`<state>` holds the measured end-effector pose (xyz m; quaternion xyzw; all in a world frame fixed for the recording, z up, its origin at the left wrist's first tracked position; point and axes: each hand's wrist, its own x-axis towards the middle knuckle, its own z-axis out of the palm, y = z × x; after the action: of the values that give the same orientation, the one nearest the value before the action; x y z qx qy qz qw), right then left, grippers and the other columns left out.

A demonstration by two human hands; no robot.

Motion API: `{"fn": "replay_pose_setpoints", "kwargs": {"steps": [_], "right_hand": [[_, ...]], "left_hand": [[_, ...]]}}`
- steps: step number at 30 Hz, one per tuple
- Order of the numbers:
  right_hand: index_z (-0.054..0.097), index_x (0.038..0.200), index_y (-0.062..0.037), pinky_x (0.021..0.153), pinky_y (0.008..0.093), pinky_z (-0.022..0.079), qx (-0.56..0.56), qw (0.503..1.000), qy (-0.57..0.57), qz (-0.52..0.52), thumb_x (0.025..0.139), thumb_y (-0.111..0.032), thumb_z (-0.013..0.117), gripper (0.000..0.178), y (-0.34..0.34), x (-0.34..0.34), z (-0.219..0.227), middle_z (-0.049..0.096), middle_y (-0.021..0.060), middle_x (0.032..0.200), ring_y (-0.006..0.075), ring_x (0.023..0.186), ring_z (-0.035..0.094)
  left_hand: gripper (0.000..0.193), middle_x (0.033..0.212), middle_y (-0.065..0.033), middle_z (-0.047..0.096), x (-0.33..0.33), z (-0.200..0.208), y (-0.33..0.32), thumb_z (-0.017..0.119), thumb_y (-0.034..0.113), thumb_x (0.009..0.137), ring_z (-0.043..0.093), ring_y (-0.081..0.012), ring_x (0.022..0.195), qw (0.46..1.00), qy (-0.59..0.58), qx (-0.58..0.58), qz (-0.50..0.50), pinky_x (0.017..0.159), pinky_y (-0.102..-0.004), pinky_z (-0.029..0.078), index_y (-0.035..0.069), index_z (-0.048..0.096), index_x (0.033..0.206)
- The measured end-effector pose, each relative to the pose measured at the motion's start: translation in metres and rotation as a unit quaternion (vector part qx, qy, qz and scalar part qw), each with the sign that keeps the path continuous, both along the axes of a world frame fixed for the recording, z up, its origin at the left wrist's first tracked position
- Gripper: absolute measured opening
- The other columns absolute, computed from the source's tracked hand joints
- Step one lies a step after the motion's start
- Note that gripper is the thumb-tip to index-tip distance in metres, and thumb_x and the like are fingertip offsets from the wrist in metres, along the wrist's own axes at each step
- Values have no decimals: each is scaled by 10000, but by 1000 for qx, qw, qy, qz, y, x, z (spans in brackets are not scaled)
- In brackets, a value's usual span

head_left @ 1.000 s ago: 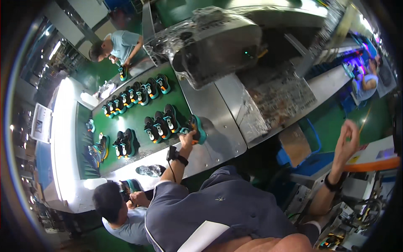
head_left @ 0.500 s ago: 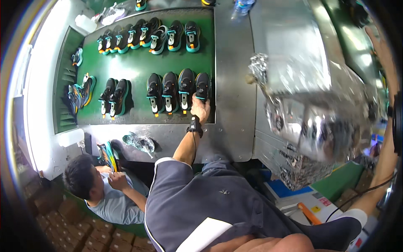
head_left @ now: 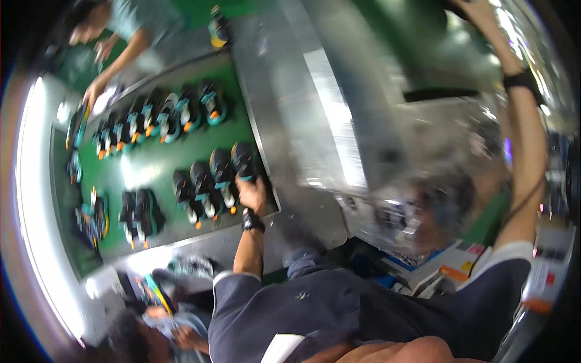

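My left hand (head_left: 252,195) is closed on the near end of a black running shoe (head_left: 243,158) with teal trim, the rightmost of the near row on the green conveyor belt (head_left: 163,175). To its left in that row are more black shoes (head_left: 221,168) with white tongues and orange tabs. My right arm stretches far to the upper right. The right hand (head_left: 481,17) is beside a dark shape (head_left: 452,7) at the picture's upper edge. Blur and the picture's rim hide its fingers and whether it holds that shape.
More shoes stand in a far row (head_left: 163,118) and a pair at left (head_left: 138,212). A metal ledge (head_left: 305,218) borders the belt. A clear-plastic-wrapped bundle (head_left: 417,212) lies right of it. One co-worker (head_left: 136,36) reaches in from far left; another (head_left: 163,339) sits at near left, holding a shoe.
The view has swung, so the belt appears tilted and lower. My right hand has moved far up and away. The left hand stays at the same shoe. A co-worker at far left has come into view.
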<state>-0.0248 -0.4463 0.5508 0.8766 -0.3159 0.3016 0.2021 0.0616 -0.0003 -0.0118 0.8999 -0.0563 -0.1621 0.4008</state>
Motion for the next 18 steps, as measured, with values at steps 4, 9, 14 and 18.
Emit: {"fn": "replay_pose_setpoints", "kwargs": {"steps": [4, 9, 14, 18], "right_hand": [[648, 1048, 36, 703, 311, 519, 80, 977, -172, 102, 754, -163, 698, 358, 42, -42, 4, 690, 122, 891, 203, 821, 652], [651, 987, 47, 724, 279, 476, 203, 912, -345, 88, 778, -182, 677, 312, 100, -183, 70, 660, 87, 867, 176, 791, 606], [665, 1011, 17, 784, 271, 473, 177, 845, -482, 148, 866, -156, 597, 236, 198, -351, 67, 658, 69, 951, 149, 861, 608], [660, 1048, 10, 801, 246, 506, 250, 847, -463, 78, 874, -123, 564, 240, 301, -446, 31, 658, 51, 990, 106, 878, 619]], "left_hand": [[753, 1294, -258, 499, 10, -1, 31, 718, 249, 778, 517, -416, 1160, 988, -123, -36, -89, 985, -458, 413, 19, 337, 1386], [536, 1252, -228, 566, -51, 133, 29, 665, 117, 842, 587, -327, 1083, 936, -95, -216, -260, 951, -389, 454, -55, 475, 1312], [527, 1279, -206, 561, -205, 264, -23, 578, 309, 948, 587, -261, 1119, 635, 471, -363, -493, 983, -388, 444, -82, 486, 1291], [733, 1445, -228, 377, -322, 353, -57, 473, 526, 936, 444, -434, 1266, 267, 710, -355, -546, 1083, -526, 344, 12, 316, 1434]]}}
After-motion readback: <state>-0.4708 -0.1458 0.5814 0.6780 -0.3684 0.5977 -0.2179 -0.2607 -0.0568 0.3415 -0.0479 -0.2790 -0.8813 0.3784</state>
